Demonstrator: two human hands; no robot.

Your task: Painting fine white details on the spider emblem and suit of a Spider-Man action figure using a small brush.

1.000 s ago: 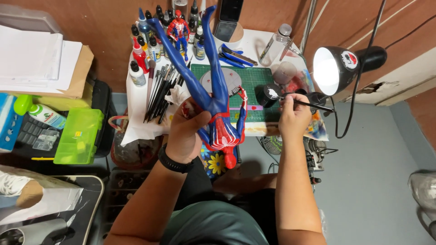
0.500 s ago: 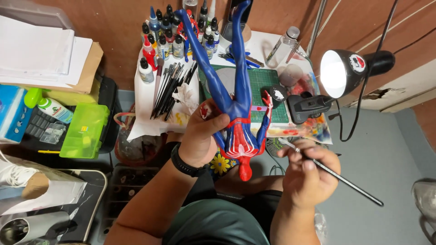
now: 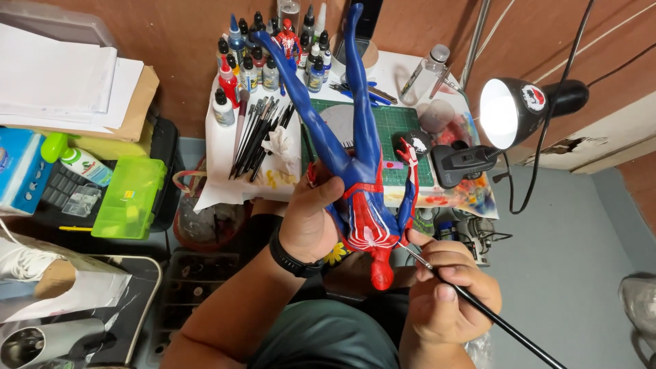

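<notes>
Now the left hand (image 3: 311,222) grips a red and blue figurine (image 3: 362,188) around its torso, fingers curled shut on it, and holds it head-down over the person's lap at the near edge of the small table (image 3: 403,75). The figure's blue legs point far, up across the green cutting mat (image 3: 403,133). A black wristband (image 3: 290,253) circles the left wrist.

The right hand (image 3: 447,297) has its fingers pinched closed on a thin black paintbrush (image 3: 478,307), whose tip sits at the figurine's side, just right of the chest. Half a second ago that hand hung lower and the brush tip was short of the figure; a second ago it reached far out beside the lamp, well away from the body. The figurine itself has tipped a little further left and sits closer to the camera.

Left of the mat lies a spread of brushes (image 3: 260,137) on white paper, with paint bottles (image 3: 253,61) beyond. A lit black desk lamp (image 3: 526,109) stands at the right, and a green plastic box (image 3: 130,198) at the left.
</notes>
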